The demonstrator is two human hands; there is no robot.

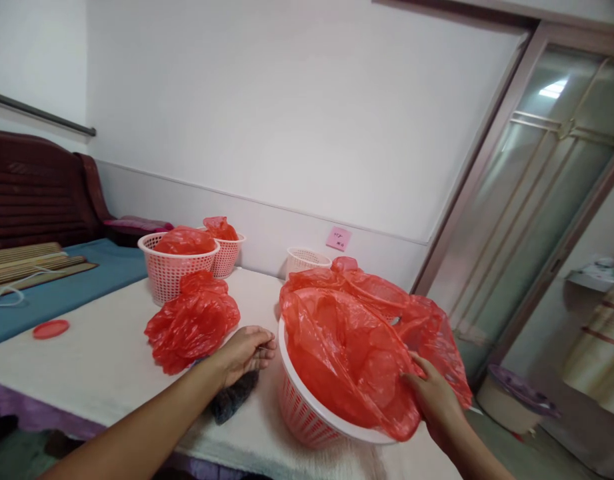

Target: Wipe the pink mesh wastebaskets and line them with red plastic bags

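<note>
A white perforated plastic basket stands in front of me on the table, lined with a thin red plastic bag. On the basket's right side, my right hand pinches the bag's edge between thumb and fingers. My left hand hovers just left of the basket rim, fingers curled together with nothing visible in them. Left of that hand lies a crumpled heap of red plastic bags. A dark cloth-like thing sits beneath my left wrist, partly hidden.
Two white baskets with red bags, one nearer and one behind, stand at the back left. Another white basket is by the wall under a pink note. A red lid lies at left; a bin stands right.
</note>
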